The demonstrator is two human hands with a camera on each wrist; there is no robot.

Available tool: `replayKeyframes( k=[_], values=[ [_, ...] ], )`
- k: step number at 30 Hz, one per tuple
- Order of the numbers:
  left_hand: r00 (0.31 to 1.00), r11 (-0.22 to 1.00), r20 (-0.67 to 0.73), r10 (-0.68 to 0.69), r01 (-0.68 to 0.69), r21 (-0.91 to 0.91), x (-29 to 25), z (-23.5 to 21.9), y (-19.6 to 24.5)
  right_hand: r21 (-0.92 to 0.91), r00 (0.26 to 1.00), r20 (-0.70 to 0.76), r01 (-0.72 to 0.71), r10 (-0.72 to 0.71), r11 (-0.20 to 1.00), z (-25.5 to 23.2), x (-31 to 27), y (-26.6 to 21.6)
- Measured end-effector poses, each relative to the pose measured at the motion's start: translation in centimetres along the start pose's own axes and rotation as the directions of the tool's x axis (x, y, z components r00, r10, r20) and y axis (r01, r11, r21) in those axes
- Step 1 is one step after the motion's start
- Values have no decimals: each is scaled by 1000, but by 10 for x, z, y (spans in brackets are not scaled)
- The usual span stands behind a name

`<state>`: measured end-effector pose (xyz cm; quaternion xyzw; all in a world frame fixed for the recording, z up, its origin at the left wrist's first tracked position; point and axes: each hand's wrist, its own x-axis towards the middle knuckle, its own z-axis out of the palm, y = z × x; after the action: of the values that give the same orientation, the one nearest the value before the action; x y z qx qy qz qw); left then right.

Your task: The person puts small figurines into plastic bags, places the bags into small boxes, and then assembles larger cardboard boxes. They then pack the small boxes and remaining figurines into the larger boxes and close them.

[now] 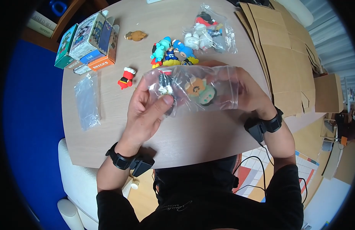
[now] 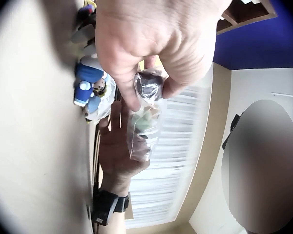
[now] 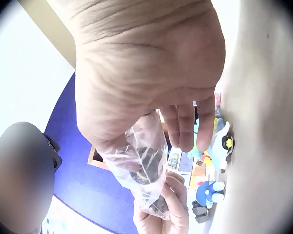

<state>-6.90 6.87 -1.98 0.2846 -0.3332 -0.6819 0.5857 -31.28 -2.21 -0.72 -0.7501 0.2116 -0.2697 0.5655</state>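
A clear plastic bag with small toy figures inside is stretched between both hands above the table's near side. Through the film show a dark figure with a red top and an orange-and-green figure. My left hand pinches the bag's left end, thumb in front over the dark figure. At the other end, my right hand grips the bag between thumb and index finger. In the right wrist view the other fingers extend away from the bag, and the film overlaps the thumb.
Behind the bag lies a pile of colourful figures, with bagged figures further right. A red figure, a brown figure, a flat plastic bag and brick boxes are left. Cardboard stands along the right edge.
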Motion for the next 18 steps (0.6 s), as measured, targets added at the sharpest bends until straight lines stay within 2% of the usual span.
replayKeyframes(
  k=[2,5,8,9,11,12,14,16,18],
  values=[
    [999,1000,-48,11,-12,-19,1,-5,2,136,999,6,34,-35,990,-7,-1,3],
    [991,994,-95,93,-97,-45,4,-8,12,448,995,-77,-28,70,894,-9,-5,11],
    [953,964,-209,218,-243,-107,4,-9,22,396,971,-180,-72,155,915,-9,0,7],
    [933,964,-280,226,-256,-75,4,-13,26,415,978,-161,-54,132,908,-13,1,8],
    [910,930,-336,245,-319,-185,7,-12,29,454,989,-125,-18,84,891,-21,4,13],
    [897,907,-366,249,-349,-237,7,-12,30,434,986,-155,12,62,901,-21,4,17],
    [928,918,-286,238,-311,-247,5,-18,28,394,977,-215,70,18,916,-19,3,24],
    [949,927,-232,214,-272,-259,5,-16,24,291,972,-225,3,65,957,-7,9,4],
    [974,968,-154,166,-191,-161,5,-16,19,222,969,-236,-18,71,975,-1,9,-5]
  ],
)
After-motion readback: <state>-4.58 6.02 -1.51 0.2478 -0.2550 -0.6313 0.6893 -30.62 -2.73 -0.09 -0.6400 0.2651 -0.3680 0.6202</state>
